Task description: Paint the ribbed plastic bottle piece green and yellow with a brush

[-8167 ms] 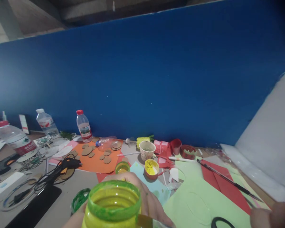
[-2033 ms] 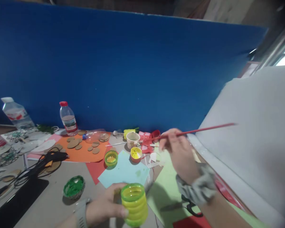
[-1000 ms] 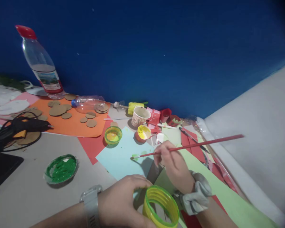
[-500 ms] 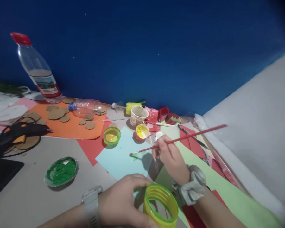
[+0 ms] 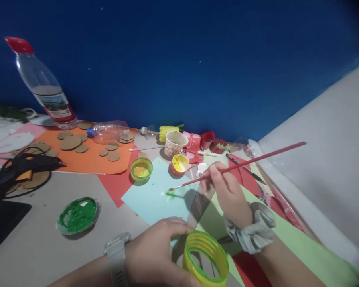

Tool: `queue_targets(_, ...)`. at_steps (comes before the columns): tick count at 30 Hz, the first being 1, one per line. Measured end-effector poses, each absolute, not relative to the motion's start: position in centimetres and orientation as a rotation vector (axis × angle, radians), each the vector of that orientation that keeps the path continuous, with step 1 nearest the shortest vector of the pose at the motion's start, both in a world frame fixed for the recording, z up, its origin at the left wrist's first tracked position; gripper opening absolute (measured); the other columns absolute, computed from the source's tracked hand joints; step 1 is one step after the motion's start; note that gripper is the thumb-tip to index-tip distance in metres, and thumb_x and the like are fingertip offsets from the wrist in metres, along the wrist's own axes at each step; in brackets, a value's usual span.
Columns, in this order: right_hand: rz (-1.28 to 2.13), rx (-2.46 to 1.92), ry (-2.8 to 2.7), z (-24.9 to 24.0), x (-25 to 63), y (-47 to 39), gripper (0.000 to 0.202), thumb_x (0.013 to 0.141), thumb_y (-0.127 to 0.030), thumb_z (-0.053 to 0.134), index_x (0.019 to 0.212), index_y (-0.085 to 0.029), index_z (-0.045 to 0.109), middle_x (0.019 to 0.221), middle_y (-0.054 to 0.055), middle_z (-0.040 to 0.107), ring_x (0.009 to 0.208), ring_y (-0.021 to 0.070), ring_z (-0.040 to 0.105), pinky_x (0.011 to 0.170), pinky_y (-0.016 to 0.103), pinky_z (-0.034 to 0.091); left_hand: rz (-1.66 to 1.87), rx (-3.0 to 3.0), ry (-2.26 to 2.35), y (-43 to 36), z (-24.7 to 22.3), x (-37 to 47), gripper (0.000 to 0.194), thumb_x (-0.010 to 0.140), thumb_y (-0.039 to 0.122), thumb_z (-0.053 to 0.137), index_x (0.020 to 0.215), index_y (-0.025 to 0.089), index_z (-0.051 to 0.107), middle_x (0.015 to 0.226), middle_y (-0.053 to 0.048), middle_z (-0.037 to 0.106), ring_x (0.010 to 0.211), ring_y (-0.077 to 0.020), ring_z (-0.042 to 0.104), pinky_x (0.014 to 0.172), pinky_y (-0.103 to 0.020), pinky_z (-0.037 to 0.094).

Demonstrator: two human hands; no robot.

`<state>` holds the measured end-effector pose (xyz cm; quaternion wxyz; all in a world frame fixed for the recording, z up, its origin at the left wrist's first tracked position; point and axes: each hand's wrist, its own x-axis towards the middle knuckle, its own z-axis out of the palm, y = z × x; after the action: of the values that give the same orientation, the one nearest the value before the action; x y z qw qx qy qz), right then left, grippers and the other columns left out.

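Note:
A yellow-green ring-shaped container (image 5: 206,259) is gripped at its left side by my left hand (image 5: 158,253), near the bottom edge. A long red paintbrush (image 5: 251,160) is pinched in my right hand (image 5: 227,191). Its bristle end is at a green smear on the light blue paper (image 5: 149,199); whether it touches is hard to tell. Behind the paper's edge stand a small cup of yellow paint (image 5: 180,165) and a green-rimmed dish with yellow-orange paint (image 5: 141,170). Green paint fills a shallow dish (image 5: 77,215) on the left.
A patterned paper cup (image 5: 175,144) stands at the back, beside red and pink scraps. At left are a tall bottle (image 5: 55,104), a lying bottle (image 5: 107,131), cardboard discs on orange paper (image 5: 119,165), and a black glue gun (image 5: 36,163) with its cable.
My right hand has moved right, and the brush tip has shifted slightly right and up on the blue paper. The ring-shaped container sits slightly further right in view, still held.

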<state>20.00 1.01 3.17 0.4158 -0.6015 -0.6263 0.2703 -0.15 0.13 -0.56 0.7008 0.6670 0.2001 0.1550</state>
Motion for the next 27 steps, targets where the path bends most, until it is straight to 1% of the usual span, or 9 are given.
queue_targets(2, 0.727, -1.503, -1.628, 3.3, 20.0, 1.0, 0.037, 0.101, -0.044, 0.031, 0.079, -0.023, 0.051, 0.062, -0.001, 0.057, 0.059, 0.0154, 0.055, 0.062, 0.029, 0.043, 0.35, 1.495, 0.429, 0.1, -0.7, -0.1, 0.059, 0.047, 0.031, 0.09, 0.103, 0.021, 0.073, 0.107, -0.003, 0.067, 0.098, -0.0247, 0.059, 0.093, -0.033, 0.042)
queue_targets(5, 0.663, -1.552, -1.641, 3.6, 20.4, 1.1, 0.038, 0.1, -0.042, 0.037, 0.07, -0.022, 0.05, 0.061, -0.001, 0.055, 0.06, 0.0152, 0.052, 0.064, 0.029, 0.041, 0.35, 1.492, 0.421, 0.1, -0.6, -0.1, 0.056, 0.048, 0.032, 0.089, 0.101, 0.022, 0.073, 0.104, -0.002, 0.067, 0.099, -0.0243, 0.059, 0.092, -0.032, 0.042)
queue_targets(7, 0.619, -1.562, -1.619, 3.7, 20.7, 1.1, 0.036, 0.101, -0.042, 0.035, 0.074, -0.023, 0.049, 0.061, -0.002, 0.053, 0.06, 0.0155, 0.051, 0.063, 0.029, 0.041, 0.338, 1.491, 0.441, 0.1, -0.4, -0.1, 0.056, 0.048, 0.032, 0.089, 0.1, 0.022, 0.073, 0.103, -0.002, 0.067, 0.099, -0.0245, 0.059, 0.092, -0.032, 0.042)
queue_targets(10, 0.722, -1.5, -1.695, 3.7, 20.7, 1.0, 0.035, 0.1, -0.045, 0.033, 0.08, -0.023, 0.052, 0.064, -0.001, 0.057, 0.06, 0.0167, 0.055, 0.062, 0.03, 0.045, 0.328, 1.5, 0.441, 0.1, -0.3, 0.0, 0.06, 0.046, 0.03, 0.09, 0.103, 0.021, 0.073, 0.106, -0.003, 0.067, 0.1, -0.0248, 0.059, 0.093, -0.032, 0.042)
queue_targets(14, 0.717, -1.509, -1.75, 4.0, 20.9, 1.1, 0.037, 0.099, -0.042, 0.038, 0.073, -0.023, 0.053, 0.064, 0.0, 0.056, 0.062, 0.017, 0.054, 0.064, 0.03, 0.045, 0.337, 1.517, 0.442, 0.1, -0.5, -0.1, 0.06, 0.047, 0.031, 0.09, 0.103, 0.023, 0.073, 0.108, -0.003, 0.068, 0.101, -0.0248, 0.059, 0.094, -0.033, 0.042)
queue_targets(17, 0.647, -1.51, -1.702, 4.6, 21.2, 1.0, 0.037, 0.101, -0.041, 0.034, 0.073, -0.024, 0.05, 0.064, 0.0, 0.052, 0.061, 0.0164, 0.052, 0.063, 0.03, 0.044, 0.325, 1.519, 0.448, 0.0, -0.6, -0.1, 0.059, 0.048, 0.034, 0.09, 0.103, 0.023, 0.073, 0.106, -0.003, 0.068, 0.101, -0.0248, 0.059, 0.093, -0.033, 0.042)
queue_targets(21, 0.793, -1.433, -1.806, 4.7, 21.1, 0.9, 0.036, 0.1, -0.044, 0.035, 0.078, -0.023, 0.055, 0.066, 0.0, 0.059, 0.059, 0.0156, 0.056, 0.059, 0.029, 0.045, 0.341, 1.513, 0.434, 0.1, -0.4, 0.0, 0.063, 0.047, 0.035, 0.09, 0.106, 0.023, 0.072, 0.113, -0.004, 0.067, 0.103, -0.0251, 0.058, 0.095, -0.032, 0.041)
queue_targets(24, 0.736, -1.472, -1.793, 4.6, 21.3, 1.1, 0.038, 0.099, -0.042, 0.04, 0.069, -0.022, 0.053, 0.063, 0.0, 0.055, 0.058, 0.0144, 0.052, 0.061, 0.029, 0.043, 0.301, 1.483, 0.455, 0.2, -0.1, -0.1, 0.06, 0.049, 0.037, 0.089, 0.104, 0.022, 0.072, 0.108, -0.003, 0.067, 0.1, -0.0246, 0.06, 0.093, -0.032, 0.042)
queue_targets(27, 0.68, -1.477, -1.728, 4.7, 21.7, 1.3, 0.038, 0.1, -0.043, 0.034, 0.073, -0.023, 0.05, 0.063, -0.001, 0.052, 0.058, 0.0147, 0.051, 0.06, 0.029, 0.042, 0.266, 1.46, 0.488, 0.3, 0.0, -0.3, 0.058, 0.049, 0.038, 0.089, 0.103, 0.023, 0.073, 0.104, -0.002, 0.068, 0.099, -0.0246, 0.06, 0.092, -0.032, 0.043)
